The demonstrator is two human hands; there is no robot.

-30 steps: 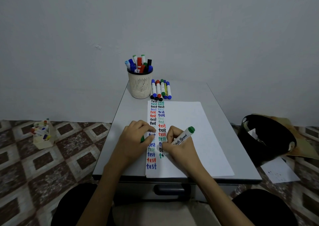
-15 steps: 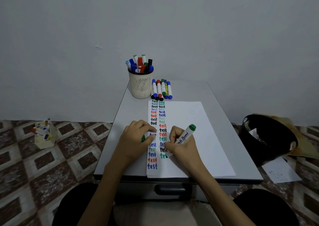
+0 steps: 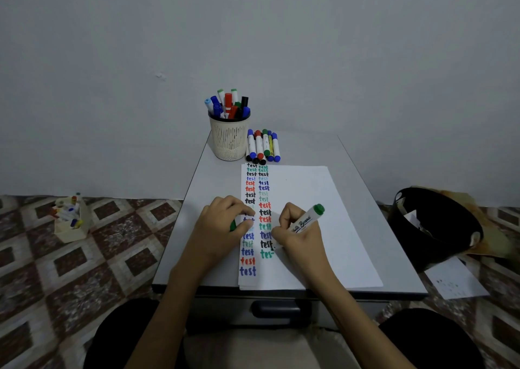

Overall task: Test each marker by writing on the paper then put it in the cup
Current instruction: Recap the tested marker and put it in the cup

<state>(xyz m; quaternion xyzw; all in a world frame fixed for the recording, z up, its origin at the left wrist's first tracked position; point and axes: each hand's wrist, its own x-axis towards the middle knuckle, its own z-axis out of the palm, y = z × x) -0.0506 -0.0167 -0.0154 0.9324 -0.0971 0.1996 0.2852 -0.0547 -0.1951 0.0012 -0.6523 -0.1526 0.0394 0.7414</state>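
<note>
My right hand (image 3: 299, 235) grips a green whiteboard marker (image 3: 307, 219), its tip down on the white paper (image 3: 309, 228) beside green letters "tes". My left hand (image 3: 222, 228) rests on the paper's left edge, closed around the marker's green cap (image 3: 233, 225). Two columns of coloured "test" words run down the paper's left side. A cream mesh cup (image 3: 229, 140) holding several markers stands at the table's far end. Several loose markers (image 3: 263, 146) lie right beside the cup.
The small grey table (image 3: 374, 208) has a drawer handle (image 3: 278, 309) at its front edge. A black bin (image 3: 433, 228) and a loose sheet (image 3: 455, 281) are on the floor at right. A small box of markers (image 3: 70, 219) sits on the patterned floor at left.
The green word has grown from a single "t" to "tes" as my right hand writes. My left hand has stayed in place holding the cap.
</note>
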